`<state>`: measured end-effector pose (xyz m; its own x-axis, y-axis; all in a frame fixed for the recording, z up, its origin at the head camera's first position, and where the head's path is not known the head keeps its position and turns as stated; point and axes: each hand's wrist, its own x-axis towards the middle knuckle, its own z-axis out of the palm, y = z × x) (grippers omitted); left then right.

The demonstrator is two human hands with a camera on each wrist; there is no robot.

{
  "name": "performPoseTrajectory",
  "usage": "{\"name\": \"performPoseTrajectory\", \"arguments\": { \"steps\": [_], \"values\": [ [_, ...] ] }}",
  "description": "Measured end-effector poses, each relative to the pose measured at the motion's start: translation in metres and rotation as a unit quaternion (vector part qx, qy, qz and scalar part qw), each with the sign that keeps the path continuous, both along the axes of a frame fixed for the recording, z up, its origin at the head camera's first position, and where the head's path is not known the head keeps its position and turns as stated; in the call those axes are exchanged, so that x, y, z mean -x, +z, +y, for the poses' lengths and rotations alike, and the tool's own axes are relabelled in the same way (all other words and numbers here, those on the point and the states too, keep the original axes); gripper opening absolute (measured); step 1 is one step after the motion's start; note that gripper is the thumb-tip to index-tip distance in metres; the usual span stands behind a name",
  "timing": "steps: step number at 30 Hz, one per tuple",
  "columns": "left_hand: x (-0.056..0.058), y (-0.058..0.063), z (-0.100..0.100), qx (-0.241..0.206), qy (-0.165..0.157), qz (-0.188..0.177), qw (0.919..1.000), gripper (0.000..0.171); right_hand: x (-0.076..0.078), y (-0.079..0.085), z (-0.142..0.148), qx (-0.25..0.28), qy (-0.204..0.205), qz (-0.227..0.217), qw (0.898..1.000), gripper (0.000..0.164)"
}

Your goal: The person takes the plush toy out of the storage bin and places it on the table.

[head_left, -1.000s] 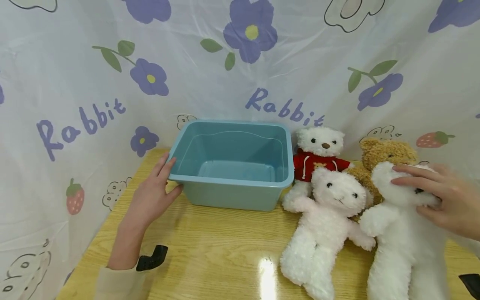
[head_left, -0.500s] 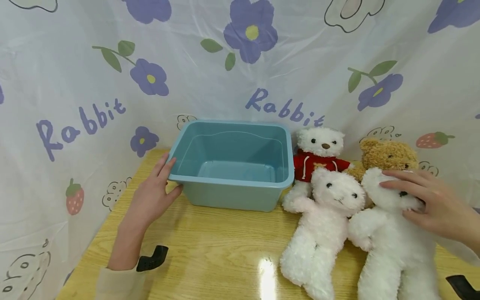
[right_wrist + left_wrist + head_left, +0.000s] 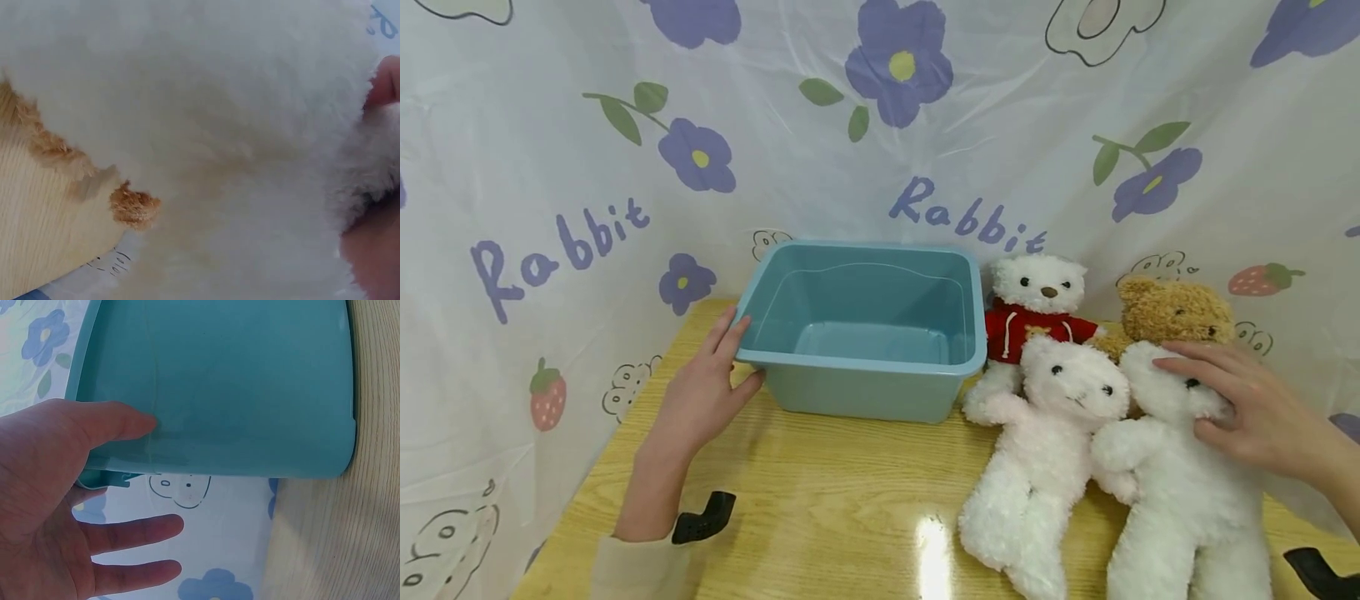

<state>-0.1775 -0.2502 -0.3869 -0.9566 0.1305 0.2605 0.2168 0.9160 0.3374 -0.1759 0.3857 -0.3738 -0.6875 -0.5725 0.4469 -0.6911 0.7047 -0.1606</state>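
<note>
My left hand (image 3: pixel 703 392) is at the front left corner of a blue plastic bin (image 3: pixel 865 392). The thumb (image 3: pixel 125 422) presses the bin's wall below the rim, and the other fingers stretch along the left side, two of them straight beside it. My right hand (image 3: pixel 1247 408) grips a white teddy bear (image 3: pixel 1187 492) by the head, thumb on the face side and fingers over the top. This bear is upright at the right, overlapping a brown teddy bear (image 3: pixel 1176 312) behind it. White fur fills most of the right wrist view.
A pale pinkish-white teddy bear (image 3: pixel 1052 467) leans beside the held one. Behind it sits a white bear in a red hoodie (image 3: pixel 1037 287), close to the bin's right side. Everything stands on a wooden table (image 3: pixel 820 508) before a flowered cloth backdrop (image 3: pixel 805 175).
My right hand has moved the white teddy bear left and slightly down, toward the pinkish one. More of the brown bear's face shows now. The left hand and bin have stayed put.
</note>
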Motion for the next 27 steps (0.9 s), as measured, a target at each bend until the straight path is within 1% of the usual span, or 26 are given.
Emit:
{"name": "performPoseTrajectory", "arguments": {
  "steps": [3,6,10,16,21,23,25,27],
  "values": [
    [0.000,0.000,0.001,0.001,-0.001,-0.003,1.0000,0.080,-0.002,0.001,0.001,-0.005,-0.011,-0.012,1.000,0.068],
    [0.000,0.000,0.001,0.001,-0.001,-0.005,1.0000,0.080,-0.006,0.003,0.001,-0.009,-0.031,-0.025,0.999,0.064],
    [0.001,0.001,0.001,-0.001,-0.001,-0.001,1.0000,0.079,-0.008,0.006,-0.002,-0.003,-0.054,-0.029,0.998,0.066],
    [0.000,0.001,0.001,0.005,-0.001,-0.001,1.0000,0.080,-0.010,0.008,-0.003,-0.009,-0.071,-0.031,0.997,0.067],
    [-0.001,0.003,0.001,0.011,-0.001,-0.009,0.9999,0.080,-0.012,0.015,-0.006,0.002,-0.081,-0.042,0.996,0.059],
    [-0.001,0.003,0.001,0.012,-0.003,-0.011,0.9999,0.081,-0.011,0.019,-0.007,0.005,-0.088,-0.039,0.995,0.054],
    [-0.001,0.003,0.000,0.008,-0.004,-0.013,0.9999,0.081,-0.009,0.022,-0.006,0.011,-0.098,-0.058,0.993,0.052],
    [-0.001,0.003,-0.001,0.001,-0.006,-0.015,0.9999,0.082,-0.005,0.024,-0.004,0.022,-0.115,-0.089,0.989,0.052]
  ]
}}
